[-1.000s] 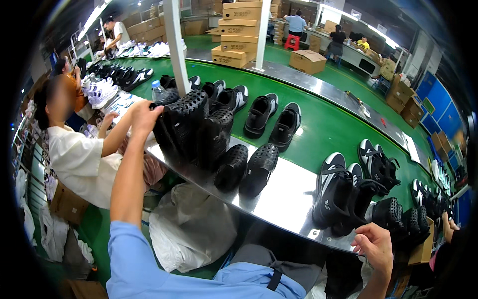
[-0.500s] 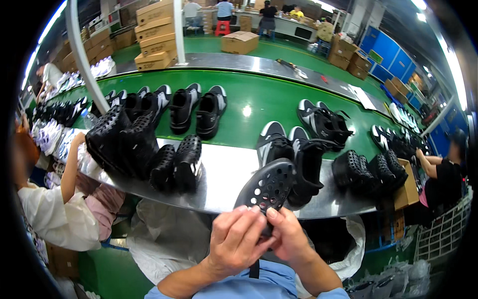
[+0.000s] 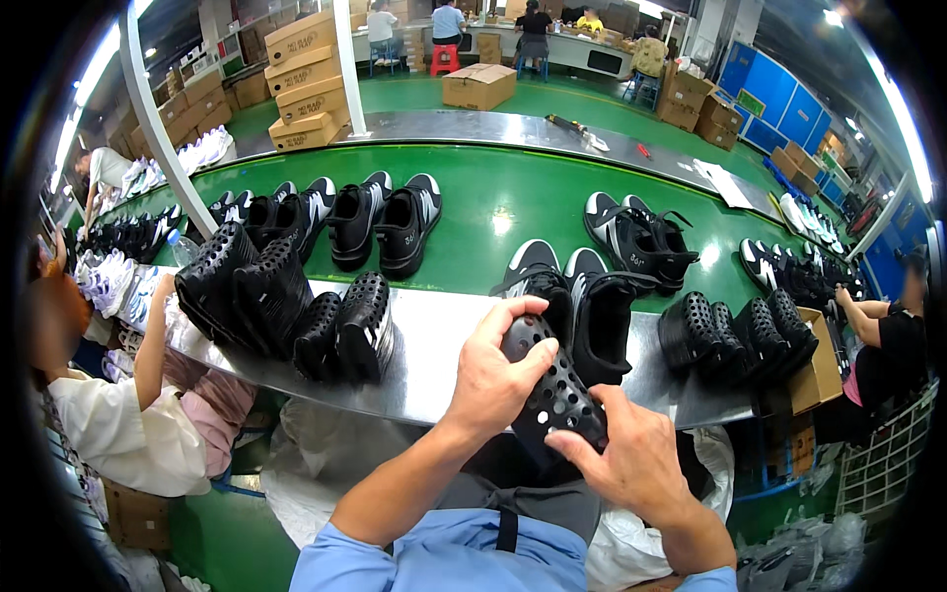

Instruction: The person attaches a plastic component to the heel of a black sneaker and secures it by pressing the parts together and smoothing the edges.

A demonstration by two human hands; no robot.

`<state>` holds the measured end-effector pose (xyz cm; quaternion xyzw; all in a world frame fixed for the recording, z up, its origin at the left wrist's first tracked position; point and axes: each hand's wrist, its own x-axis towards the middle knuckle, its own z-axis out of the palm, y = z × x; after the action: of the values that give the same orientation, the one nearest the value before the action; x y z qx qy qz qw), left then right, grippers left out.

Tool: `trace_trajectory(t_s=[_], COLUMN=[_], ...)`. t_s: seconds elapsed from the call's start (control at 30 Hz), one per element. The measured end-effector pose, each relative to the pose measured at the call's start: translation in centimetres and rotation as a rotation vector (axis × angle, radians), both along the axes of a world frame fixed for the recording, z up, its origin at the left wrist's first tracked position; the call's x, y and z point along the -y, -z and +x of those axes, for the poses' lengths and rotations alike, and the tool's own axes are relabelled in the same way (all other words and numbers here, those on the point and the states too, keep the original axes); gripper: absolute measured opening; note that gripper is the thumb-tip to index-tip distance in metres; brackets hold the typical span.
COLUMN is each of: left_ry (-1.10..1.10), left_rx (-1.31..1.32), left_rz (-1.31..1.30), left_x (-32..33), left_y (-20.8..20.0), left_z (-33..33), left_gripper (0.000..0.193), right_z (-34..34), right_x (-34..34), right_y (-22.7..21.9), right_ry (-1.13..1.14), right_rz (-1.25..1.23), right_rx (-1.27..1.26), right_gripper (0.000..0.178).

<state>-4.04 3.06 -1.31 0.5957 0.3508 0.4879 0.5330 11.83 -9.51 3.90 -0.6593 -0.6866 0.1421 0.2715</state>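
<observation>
Between both hands I hold a black perforated shoe insert (image 3: 564, 393), a curved plastic shell full of round holes, tilted over the near edge of the metal bench. My left hand (image 3: 493, 373) grips its upper end, thumb across the holed face. At the lower right end my right hand (image 3: 636, 449) is closed round it, thumb on the face. Just beyond, partly covered by the insert and my left hand, stand a pair of black sneakers with grey toes, a left sneaker (image 3: 533, 264) and a right sneaker (image 3: 604, 321).
Nested stacks of such inserts stand on the metal bench (image 3: 424, 331), left stack (image 3: 271, 291) and right stack (image 3: 691, 331). More black sneakers (image 3: 409, 222) line the green belt (image 3: 493, 197). Co-workers sit at left (image 3: 133, 424) and right (image 3: 888, 345). A cardboard box (image 3: 817, 360) stands at right.
The insert has turned in my hands and its holed face now shows more fully. My left hand has moved up to its upper end; my right hand has shifted right.
</observation>
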Motion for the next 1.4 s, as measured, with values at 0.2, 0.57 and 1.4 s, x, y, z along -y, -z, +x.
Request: trace_trajectory(t_s=[0.2, 0.57, 1.4], left_ry=[-0.212, 0.031, -0.223], left_rx=[-0.480, -0.582, -0.865], left_rz=[0.497, 0.611, 0.254], left_x=[-7.0, -10.1, -5.8], left_y=[3.1, 3.4, 5.5], left_z=[1.3, 3.9, 2.1], left_gripper=[0.035, 0.012, 0.046], right_z=[4.6, 5.3, 1.4], right_x=[-3.7, -12.8, -16.0], right_y=[-1.9, -1.6, 5.9], right_ry=[0.067, -0.056, 0.084], right_rz=[-0.074, -0.222, -0.141], right_rx=[0.021, 0.486, 0.244], right_gripper=[0.045, 0.052, 0.042])
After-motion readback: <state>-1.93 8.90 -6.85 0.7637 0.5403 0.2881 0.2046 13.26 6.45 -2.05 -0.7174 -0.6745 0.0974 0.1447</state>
